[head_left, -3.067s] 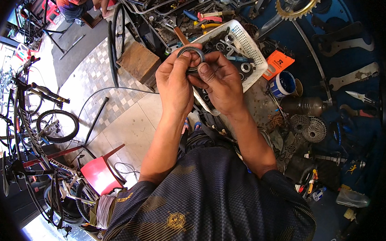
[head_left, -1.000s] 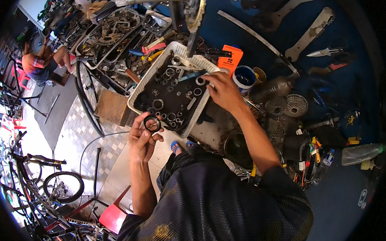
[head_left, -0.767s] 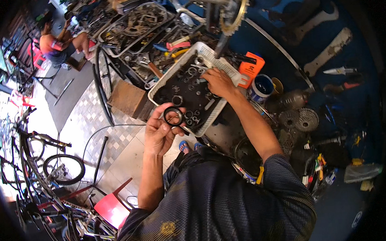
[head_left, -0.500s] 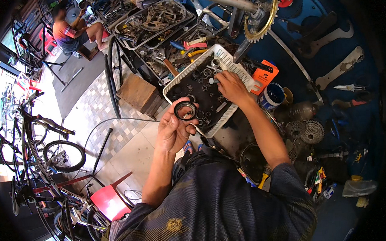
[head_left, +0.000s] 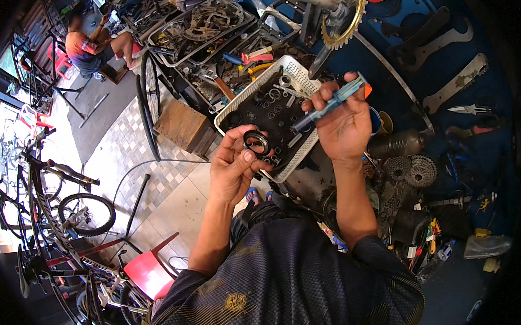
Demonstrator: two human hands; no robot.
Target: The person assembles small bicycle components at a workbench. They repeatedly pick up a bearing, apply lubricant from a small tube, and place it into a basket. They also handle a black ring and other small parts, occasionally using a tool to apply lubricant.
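A single white perforated basket (head_left: 299,73) takes up most of the space in front of the person, and its contents are one piece fewer: the right hand, which was down inside it, has come up with something. Left of the basket is one wooden block (head_left: 180,124); beyond its upper right corner, one gold-toothed chainring (head_left: 357,22). To the basket's right, on the person's side, lie two cassettes (head_left: 421,171) side by side.

Of the person's two hands, the right hand (head_left: 346,129) is palm up above the basket's right edge, fingers curled around one slim blue tool (head_left: 346,92), exact kind unclear, its dark end slanting down over the basket. That pickup means, as I judge it, that neither hand is free now. The left hand (head_left: 234,169) pinches one black ring (head_left: 247,141) between thumb and fingers, over the basket's near left edge, as it did earlier. Smallest are the loose metal rings (head_left: 278,109) inside the basket, several of them, too small and partly covered to count exactly.
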